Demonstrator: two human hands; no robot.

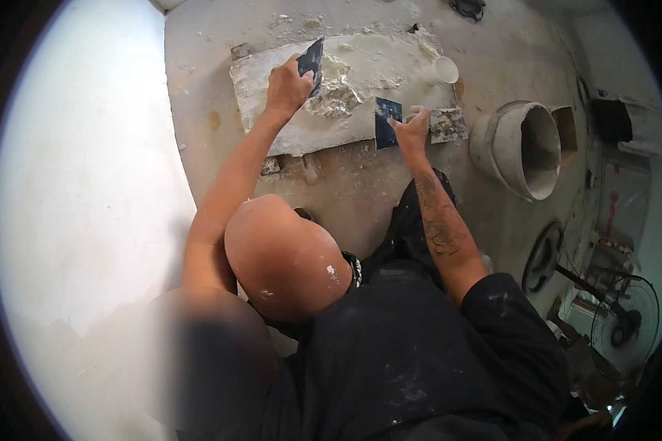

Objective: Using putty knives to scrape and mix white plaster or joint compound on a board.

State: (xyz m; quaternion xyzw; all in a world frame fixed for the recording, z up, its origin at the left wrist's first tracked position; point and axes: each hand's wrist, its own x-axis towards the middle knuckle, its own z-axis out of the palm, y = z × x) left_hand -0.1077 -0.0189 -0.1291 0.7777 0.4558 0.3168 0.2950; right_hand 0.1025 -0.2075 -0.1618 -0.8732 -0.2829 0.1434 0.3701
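My left hand [287, 92] is closed around a dark, flat scraper [312, 62] smeared with white, held at the left edge of a lumpy heap of wet white plaster [337, 95]. The heap lies on a pale, plaster-crusted board [272, 136] on the floor. By the board's near edge, my right hand [412, 132] grips a dark blue rectangular scraper [387, 132] with white residue on its upper part. Just right of that hand is a square, speckled plate [449, 125]; I cannot tell whether the fingers touch it.
A white cup [445, 70] is on the board's right end. Farther right, a large plaster-coated bucket [541, 151] lies tipped toward me, beside a brown carton [565, 136]. A standing fan [624, 323] is at the lower right. A white wall [88, 184] borders the left.
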